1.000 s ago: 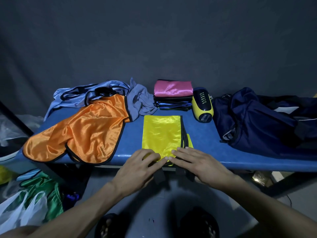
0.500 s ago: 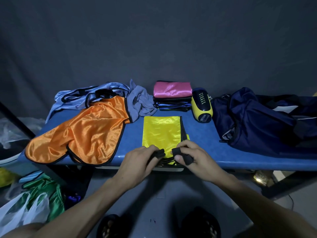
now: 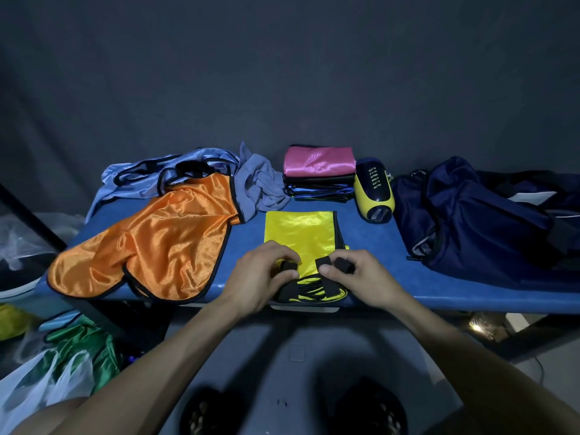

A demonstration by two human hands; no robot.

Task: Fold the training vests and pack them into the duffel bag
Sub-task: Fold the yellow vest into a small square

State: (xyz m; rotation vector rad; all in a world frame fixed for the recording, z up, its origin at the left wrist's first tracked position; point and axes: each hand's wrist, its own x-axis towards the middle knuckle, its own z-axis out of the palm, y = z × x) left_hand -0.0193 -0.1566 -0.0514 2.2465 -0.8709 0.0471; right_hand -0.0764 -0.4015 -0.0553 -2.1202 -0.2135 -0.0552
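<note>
Both hands, left hand [image 3: 255, 279] and right hand [image 3: 365, 277], pinch black straps [image 3: 323, 264] of the folded yellow vest [image 3: 299, 229], frame centre on the blue surface [image 3: 392, 246]. Duffel bag [image 3: 483, 215] lies right.

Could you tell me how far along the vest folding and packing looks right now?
Done: a folded stack topped by a pink vest. In hand: left hand and right hand pinch the half-folded yellow vest's black straps. Left: orange satin vest, pale blue vests, then packing the navy duffel bag.
</note>
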